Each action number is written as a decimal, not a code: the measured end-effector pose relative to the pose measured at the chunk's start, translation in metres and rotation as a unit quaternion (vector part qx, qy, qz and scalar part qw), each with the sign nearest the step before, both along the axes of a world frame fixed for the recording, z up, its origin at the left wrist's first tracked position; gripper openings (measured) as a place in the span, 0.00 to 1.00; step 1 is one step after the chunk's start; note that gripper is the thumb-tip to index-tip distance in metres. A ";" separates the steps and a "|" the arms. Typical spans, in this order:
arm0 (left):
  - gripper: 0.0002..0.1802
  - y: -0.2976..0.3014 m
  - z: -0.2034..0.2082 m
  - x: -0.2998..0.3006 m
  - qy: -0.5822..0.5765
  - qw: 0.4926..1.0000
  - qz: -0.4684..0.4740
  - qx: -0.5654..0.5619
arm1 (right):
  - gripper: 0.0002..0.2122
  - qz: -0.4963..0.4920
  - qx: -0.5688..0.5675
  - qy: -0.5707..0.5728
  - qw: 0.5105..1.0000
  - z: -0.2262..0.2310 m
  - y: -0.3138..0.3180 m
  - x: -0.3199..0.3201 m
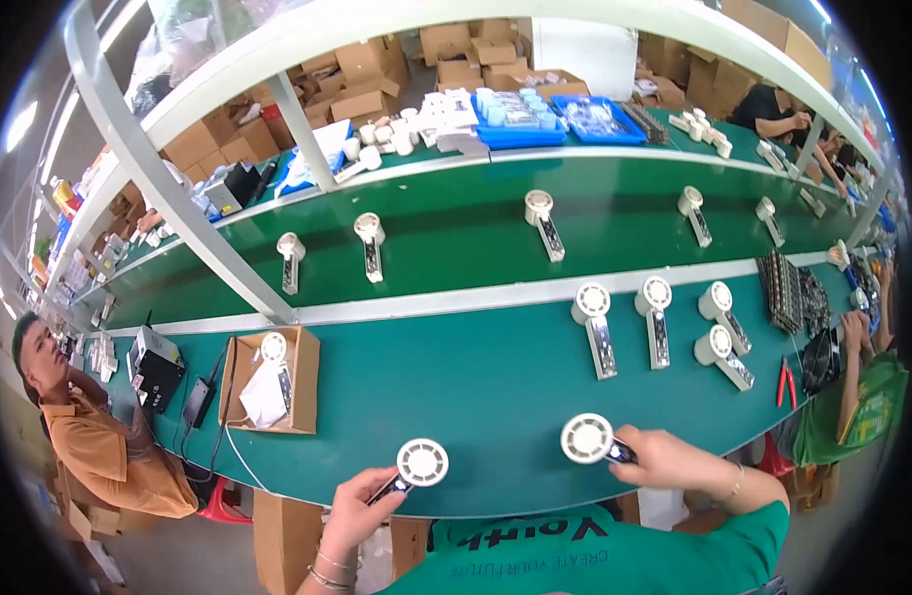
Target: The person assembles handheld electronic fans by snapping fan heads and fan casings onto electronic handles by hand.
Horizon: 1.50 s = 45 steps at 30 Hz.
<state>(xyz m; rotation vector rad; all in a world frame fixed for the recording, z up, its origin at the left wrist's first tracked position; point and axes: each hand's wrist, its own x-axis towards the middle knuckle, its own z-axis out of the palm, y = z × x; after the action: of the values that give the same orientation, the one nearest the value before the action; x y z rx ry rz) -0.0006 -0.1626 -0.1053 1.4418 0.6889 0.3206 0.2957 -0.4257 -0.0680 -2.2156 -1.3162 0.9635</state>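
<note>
My left hand point(355, 511) is closed around the dark handle of a white handheld fan point(422, 462), whose round slotted head faces up above the front edge of the green workbench. My right hand point(664, 460) grips the handle of a second white handheld fan point(587, 438), its head pointing left. Beyond the right hand lie several similar fans, among them one fan point(600, 342) with its handle toward me and another fan point(657, 322) beside it. Their handles show exposed dark, shiny inner parts.
An open cardboard box point(307, 387) with a fan and white material stands at left, near a black adapter point(199, 402). Spaced fans lie on the green conveyor belt point(456, 213). Red-handled pliers point(786, 384) lie at right. Co-workers sit at both sides; a metal frame point(169, 188) rises at left.
</note>
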 end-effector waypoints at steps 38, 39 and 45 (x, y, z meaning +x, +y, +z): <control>0.18 -0.005 -0.036 0.056 -0.017 0.996 0.025 0.084 | 0.19 -0.157 0.158 0.136 0.965 -0.030 0.022 -0.011; 0.18 -0.006 -0.028 0.066 -0.097 0.988 0.045 0.107 | 0.19 -0.157 0.298 0.106 0.935 -0.007 0.029 -0.015; 0.22 -0.020 0.070 0.115 -0.219 0.581 0.451 0.641 | 0.16 -0.181 0.795 -0.087 0.573 0.058 0.058 -0.025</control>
<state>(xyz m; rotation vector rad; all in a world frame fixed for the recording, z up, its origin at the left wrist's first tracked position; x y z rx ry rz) 0.1144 -0.1830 -0.0351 2.0366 0.7172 2.3134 0.2702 -0.3681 -0.0101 -0.8998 -0.9047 -0.6087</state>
